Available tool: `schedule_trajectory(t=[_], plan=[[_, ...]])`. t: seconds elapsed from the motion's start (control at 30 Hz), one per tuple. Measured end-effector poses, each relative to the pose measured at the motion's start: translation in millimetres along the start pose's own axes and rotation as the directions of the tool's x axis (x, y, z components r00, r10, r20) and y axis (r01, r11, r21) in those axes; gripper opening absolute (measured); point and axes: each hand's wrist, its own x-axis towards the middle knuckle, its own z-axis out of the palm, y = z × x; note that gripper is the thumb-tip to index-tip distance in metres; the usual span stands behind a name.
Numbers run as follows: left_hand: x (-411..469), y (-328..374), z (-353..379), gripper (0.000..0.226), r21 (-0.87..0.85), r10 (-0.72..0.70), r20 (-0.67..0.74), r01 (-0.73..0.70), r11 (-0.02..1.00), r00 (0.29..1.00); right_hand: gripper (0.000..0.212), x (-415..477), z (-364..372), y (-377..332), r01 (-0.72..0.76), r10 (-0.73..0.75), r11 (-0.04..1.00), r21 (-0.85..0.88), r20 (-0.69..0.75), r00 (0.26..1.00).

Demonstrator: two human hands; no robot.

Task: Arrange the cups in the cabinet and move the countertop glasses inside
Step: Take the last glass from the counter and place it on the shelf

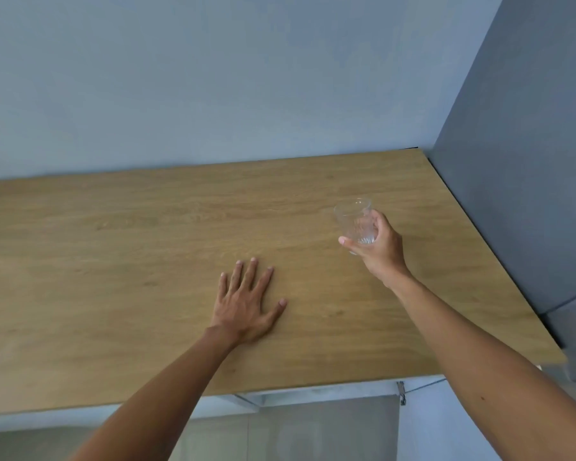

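Head view: right hand [379,247] wraps low around a glass [354,221], light, slick, breakable, above the counter [147,227] where left hand [245,304] lies flat, empty.

No legible text, label, brand, number or sign is present in the head view. The wooden countertop [180,227] across the middle of the frame carries grain only. The clear glass [354,224] at centre right shows a moulded pattern, no lettering. The pale wall [213,78] above and the grey panel [529,161] at upper right are unmarked.
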Motion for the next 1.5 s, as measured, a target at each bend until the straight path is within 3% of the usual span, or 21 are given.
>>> schedule_trajectory(t=[0.37,0.7,0.93,1.2,1.5], plan=[[-104.2,26.0,17.7,0.082,0.011,-0.030,0.000,0.030,0.999,1.000,0.051,-103.4,-18.1,3.6,0.066,-0.067,0.986,0.152,0.002,0.998],[-189.3,44.0,39.5,0.078,0.012,0.003,-0.051,-0.003,1.000,0.999,0.053,-207.9,-18.5,4.8,0.145,-0.147,0.959,0.242,-0.009,0.989],[-226.1,39.7,64.8,0.076,0.020,0.098,-0.101,-0.096,0.995,0.990,0.054,-278.5,-5.4,10.3,0.091,-0.090,0.962,0.258,-0.016,0.996],[-237.5,14.7,114.5,0.077,0.037,0.153,-0.001,-0.153,0.988,0.988,0.052,-338.8,20.3,44.6,0.041,-0.012,0.960,0.276,-0.106,0.994],[-175.1,-2.6,247.2,0.079,0.041,0.189,-0.001,-0.189,0.981,0.982,0.050,-325.6,99.2,158.4,0.012,0.025,0.968,0.249,-0.143,0.989]])
